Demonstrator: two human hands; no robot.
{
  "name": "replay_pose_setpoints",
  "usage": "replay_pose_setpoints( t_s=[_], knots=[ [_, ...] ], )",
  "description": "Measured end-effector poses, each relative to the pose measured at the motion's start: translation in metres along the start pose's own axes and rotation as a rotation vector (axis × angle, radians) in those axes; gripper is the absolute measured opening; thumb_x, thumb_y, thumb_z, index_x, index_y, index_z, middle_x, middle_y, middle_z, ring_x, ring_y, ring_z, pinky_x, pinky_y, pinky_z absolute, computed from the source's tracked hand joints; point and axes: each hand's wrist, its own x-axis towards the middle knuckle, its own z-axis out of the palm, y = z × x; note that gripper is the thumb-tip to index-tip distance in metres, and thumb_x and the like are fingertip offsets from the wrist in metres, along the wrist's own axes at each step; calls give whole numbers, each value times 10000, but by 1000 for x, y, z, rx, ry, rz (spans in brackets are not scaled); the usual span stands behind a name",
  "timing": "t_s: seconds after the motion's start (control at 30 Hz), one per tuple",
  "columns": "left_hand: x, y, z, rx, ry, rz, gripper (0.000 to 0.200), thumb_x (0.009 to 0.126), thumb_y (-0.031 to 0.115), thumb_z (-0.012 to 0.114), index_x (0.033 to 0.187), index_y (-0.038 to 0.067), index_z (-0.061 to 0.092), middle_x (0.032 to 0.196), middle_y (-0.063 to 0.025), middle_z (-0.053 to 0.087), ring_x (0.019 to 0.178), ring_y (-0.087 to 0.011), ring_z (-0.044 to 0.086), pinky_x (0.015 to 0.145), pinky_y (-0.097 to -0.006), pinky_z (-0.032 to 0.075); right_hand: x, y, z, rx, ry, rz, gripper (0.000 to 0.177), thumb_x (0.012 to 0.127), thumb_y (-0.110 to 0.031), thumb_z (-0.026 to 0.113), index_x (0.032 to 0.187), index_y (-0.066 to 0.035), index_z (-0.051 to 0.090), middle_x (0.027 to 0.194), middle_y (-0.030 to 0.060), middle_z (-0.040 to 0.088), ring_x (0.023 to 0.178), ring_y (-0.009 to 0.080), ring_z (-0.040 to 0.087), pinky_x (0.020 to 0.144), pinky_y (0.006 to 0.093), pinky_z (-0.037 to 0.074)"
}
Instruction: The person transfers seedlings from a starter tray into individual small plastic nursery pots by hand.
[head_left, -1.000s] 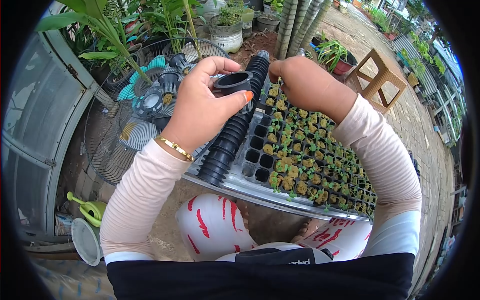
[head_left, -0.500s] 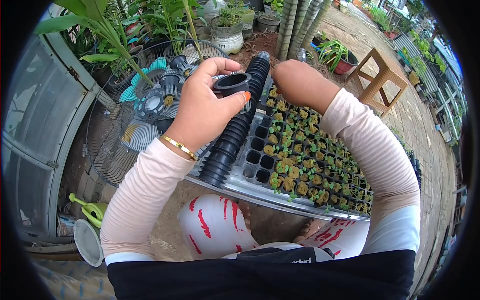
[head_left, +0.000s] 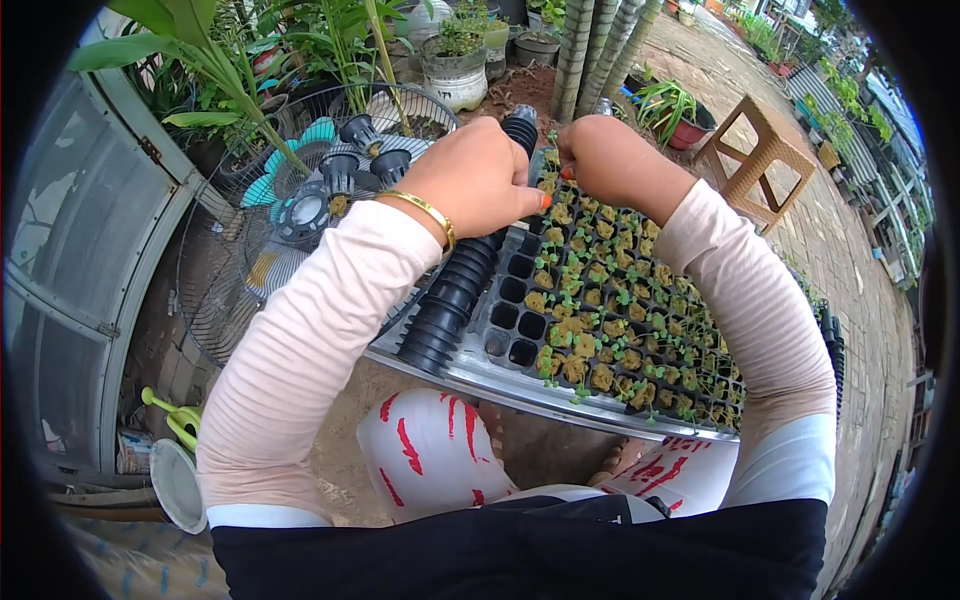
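Observation:
My left hand point(head_left: 475, 175) is curled above the long stack of nested black pots point(head_left: 445, 315), with its thumb pointing at the tray; what its fingers close on is hidden. Over the far left corner of the black seedling tray point(head_left: 502, 316), my right hand point(head_left: 625, 170) is closed, fingertips together, and anything in it is too hidden to tell. Green sprouts in brownish plugs point(head_left: 602, 377) fill most of the tray's cells, while several cells at the left are vacant. Black net pots point(head_left: 340, 172) rest on the round wire grille point(head_left: 215, 320) to the left.
The tray and stack lie on a silvery surface point(head_left: 500, 390) before my knees. A tan stool point(head_left: 757, 165) stands at the back right, and potted plants point(head_left: 455, 75) line the back. A green watering can point(head_left: 180, 418) is at the lower left.
My left hand has moved right, towards my right hand, and turned over; the black pot seen in it before is out of sight. Another pot on the grille is uncovered. My right hand has shifted slightly.

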Motion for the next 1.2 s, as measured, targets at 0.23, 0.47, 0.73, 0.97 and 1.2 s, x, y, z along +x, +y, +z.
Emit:
replay_pose_setpoints(
  t_s=[0.23, 0.47, 0.73, 0.97, 1.2],
  knots=[
    [23, 9, 39, 354, 112, 2, 171, 657, 203, 710, 748, 62, 683, 904, -141, 541, 879, -337, 552, 768, -401, 468, -3, -4, -4, -37, 11, -26, 86, 691, -32, 592, 761, -6, 634, 776, 185, 617, 769, 343, 604, 701, 405, 484],
    [27, 13, 40, 363, 143, -47, 181, 619, 169, 735, 741, 52, 671, 940, -138, 533, 892, -335, 551, 775, -402, 471, 0, -2, 2, -59, -24, 10, 136, 690, -16, 570, 796, -14, 657, 826, 181, 635, 805, 321, 629, 706, 397, 512],
    [33, 3, 45, 360, 66, -27, 173, 666, 159, 686, 788, 37, 668, 944, -156, 548, 903, -336, 556, 784, -395, 473, -6, -3, 2, 1, 41, 6, 123, 689, -43, 574, 772, 1, 653, 827, 188, 634, 807, 328, 626, 713, 398, 510],
    [30, -6, 21, 242, -1, 0, 198, 621, 174, 699, 742, 22, 660, 889, -178, 543, 859, -321, 552, 763, -370, 455, -21, 8, -18, 76, 127, -8, 117, 714, -88, 617, 798, -7, 629, 701, 169, 601, 683, 328, 591, 638, 386, 468],
    [20, -1, -14, -57, 37, -33, 112, 640, 101, 681, 701, 12, 650, 801, -91, 560, 799, -208, 530, 729, -291, 423, -57, 27, -35, 790, 203, 278, 142, 755, -7, 523, 836, -3, 639, 638, 16, 548, 585, 71, 475, 536, 230, 384]
  ],
)
